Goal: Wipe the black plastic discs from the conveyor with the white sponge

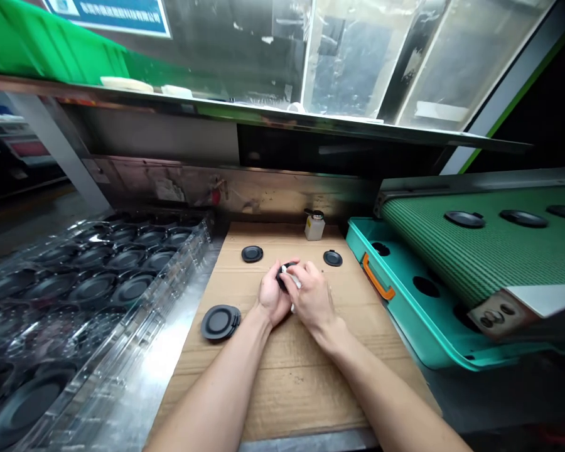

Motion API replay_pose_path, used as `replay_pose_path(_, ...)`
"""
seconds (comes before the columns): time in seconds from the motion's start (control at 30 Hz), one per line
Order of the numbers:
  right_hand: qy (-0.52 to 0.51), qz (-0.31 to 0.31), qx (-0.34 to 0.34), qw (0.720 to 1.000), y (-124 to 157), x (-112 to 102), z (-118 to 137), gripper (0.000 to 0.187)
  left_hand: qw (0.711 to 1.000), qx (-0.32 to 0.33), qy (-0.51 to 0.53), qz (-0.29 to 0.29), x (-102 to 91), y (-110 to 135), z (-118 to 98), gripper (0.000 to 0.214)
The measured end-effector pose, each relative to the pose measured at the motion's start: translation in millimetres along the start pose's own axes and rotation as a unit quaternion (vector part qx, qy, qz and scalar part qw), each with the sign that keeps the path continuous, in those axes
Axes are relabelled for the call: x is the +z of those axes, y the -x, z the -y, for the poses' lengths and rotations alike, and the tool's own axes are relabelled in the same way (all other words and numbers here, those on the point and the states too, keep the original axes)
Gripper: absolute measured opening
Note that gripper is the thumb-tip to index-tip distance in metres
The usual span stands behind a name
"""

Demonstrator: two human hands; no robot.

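Both my hands meet over the middle of the cardboard sheet (287,389). My left hand (273,295) holds a black round disc (283,277), which is mostly hidden by my fingers. My right hand (311,298) pinches a small white piece (294,282), perhaps a wipe, against that disc. Two similar discs (252,253) (332,258) lie flat beyond my hands. A short stack of black discs (220,322) sits left of my left hand. A small white bottle with a dark pump top (314,226) stands at the cardboard's far edge.
Left of the cardboard lies a transparent plastic tray (75,295) holding several black discs. On the right, a green conveyor belt (480,245) carries several discs above a teal bin (405,295) with an orange handle (377,277). A shelf (263,110) spans overhead.
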State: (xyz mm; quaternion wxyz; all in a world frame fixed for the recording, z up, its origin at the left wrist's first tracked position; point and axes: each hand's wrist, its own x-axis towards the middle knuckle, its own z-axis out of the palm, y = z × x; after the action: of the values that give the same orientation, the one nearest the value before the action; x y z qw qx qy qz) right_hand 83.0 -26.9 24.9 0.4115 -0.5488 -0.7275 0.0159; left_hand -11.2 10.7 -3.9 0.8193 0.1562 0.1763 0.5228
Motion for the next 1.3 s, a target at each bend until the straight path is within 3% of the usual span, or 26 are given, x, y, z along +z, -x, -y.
replay_pose_path(0.1,0.065,0.013,-0.015,0.998,9,15,-1,0.022,1.0,-0.005,0.004,0.003,-0.9,-1,-2,0.034)
replay_pose_path(0.27,0.107,0.06,-0.021,0.992,25,13,-3,0.038,1.0,0.001,0.001,-0.016,4.1,-1,-3,0.032)
replay_pose_path(0.7,-0.015,0.097,-0.007,0.995,18,23,5,0.029,0.999,0.007,-0.019,-0.043,2.7,-2,-3,0.029)
replay_pose_path(1.3,-0.002,0.108,-0.018,0.994,19,21,-3,0.031,0.997,0.023,-0.033,-0.063,2.7,-3,-4,0.029)
